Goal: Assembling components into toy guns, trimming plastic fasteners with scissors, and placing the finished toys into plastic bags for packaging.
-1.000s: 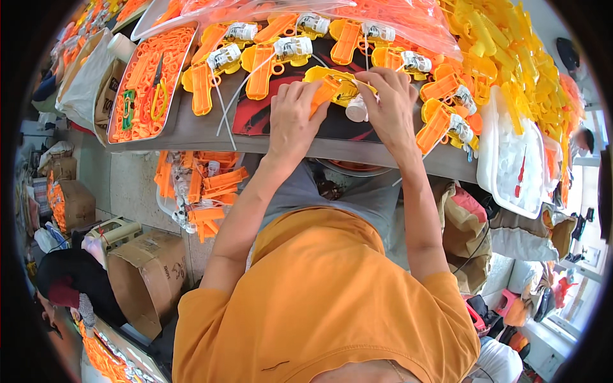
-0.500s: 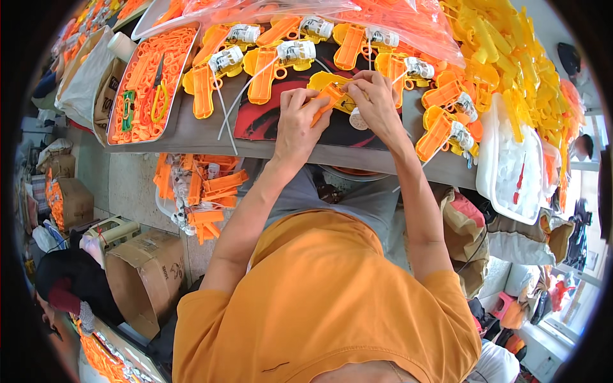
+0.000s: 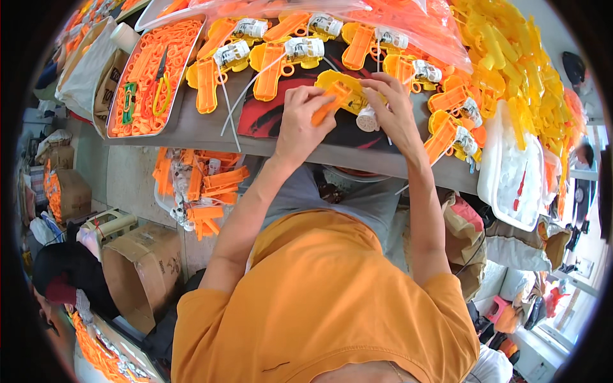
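Observation:
A half-assembled toy gun shell (image 3: 338,91), with an orange grip and a yellow body, is held above the red and black mat (image 3: 260,120). My left hand (image 3: 305,121) is closed round the orange grip. At the yellow body's right end, my right hand (image 3: 397,107) has its fingers curled on the part, beside a white cylinder (image 3: 367,120) that juts toward me. The right fingertips are partly hidden behind the shell. Similar toy gun halves (image 3: 206,84) with white cylinders and thin white strips lie along the table on both sides.
To the left, a tray (image 3: 135,136) bears small orange rings, yellow-handled scissors (image 3: 163,96) and a green tool (image 3: 129,104). Yellow parts (image 3: 498,48) are heaped at the far right. Near them, a white bin (image 3: 491,185) holds clear pieces and a red screwdriver (image 3: 520,182). Orange pieces (image 3: 211,182) fill a container below the table's edge.
My right hand has gone from pinching at the middle of the shell to its right end, by the white cylinder. The left hand keeps its hold. The whole view has shifted slightly.

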`<state>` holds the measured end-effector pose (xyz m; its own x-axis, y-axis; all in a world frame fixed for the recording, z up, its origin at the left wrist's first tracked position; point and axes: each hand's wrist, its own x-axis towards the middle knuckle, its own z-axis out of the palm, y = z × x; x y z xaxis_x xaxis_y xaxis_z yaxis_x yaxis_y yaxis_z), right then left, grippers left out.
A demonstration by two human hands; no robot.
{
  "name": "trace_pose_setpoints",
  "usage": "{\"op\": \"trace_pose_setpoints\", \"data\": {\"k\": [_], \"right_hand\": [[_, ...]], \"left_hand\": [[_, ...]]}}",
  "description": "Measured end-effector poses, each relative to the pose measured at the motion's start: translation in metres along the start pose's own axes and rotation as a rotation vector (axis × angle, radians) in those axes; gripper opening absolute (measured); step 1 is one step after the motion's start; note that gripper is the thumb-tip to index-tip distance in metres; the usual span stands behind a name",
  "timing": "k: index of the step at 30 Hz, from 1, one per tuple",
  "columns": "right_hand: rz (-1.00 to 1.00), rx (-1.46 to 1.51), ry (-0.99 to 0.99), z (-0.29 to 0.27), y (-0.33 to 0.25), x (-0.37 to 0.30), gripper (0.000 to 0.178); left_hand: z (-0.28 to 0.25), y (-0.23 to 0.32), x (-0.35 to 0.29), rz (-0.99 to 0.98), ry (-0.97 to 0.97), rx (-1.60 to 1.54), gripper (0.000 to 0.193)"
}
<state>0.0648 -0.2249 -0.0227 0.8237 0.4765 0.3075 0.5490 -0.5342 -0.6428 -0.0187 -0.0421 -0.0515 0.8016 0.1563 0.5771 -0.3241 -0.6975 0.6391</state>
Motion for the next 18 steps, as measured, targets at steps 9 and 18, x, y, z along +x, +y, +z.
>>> {"op": "trace_pose_setpoints", "data": {"k": [9, 18], "right_hand": [[-0.057, -0.044, 0.149, -0.019, -0.017, -0.023, 0.019], [-0.364, -0.488, -0.068, -0.022, -0.038, -0.04, 0.035]], "left_hand": [[0.008, 0.005, 0.006, -0.04, 0.01, 0.037, 0.025], [0.004, 0.008, 0.003, 0.109, -0.059, 0.191, 0.02]]}}
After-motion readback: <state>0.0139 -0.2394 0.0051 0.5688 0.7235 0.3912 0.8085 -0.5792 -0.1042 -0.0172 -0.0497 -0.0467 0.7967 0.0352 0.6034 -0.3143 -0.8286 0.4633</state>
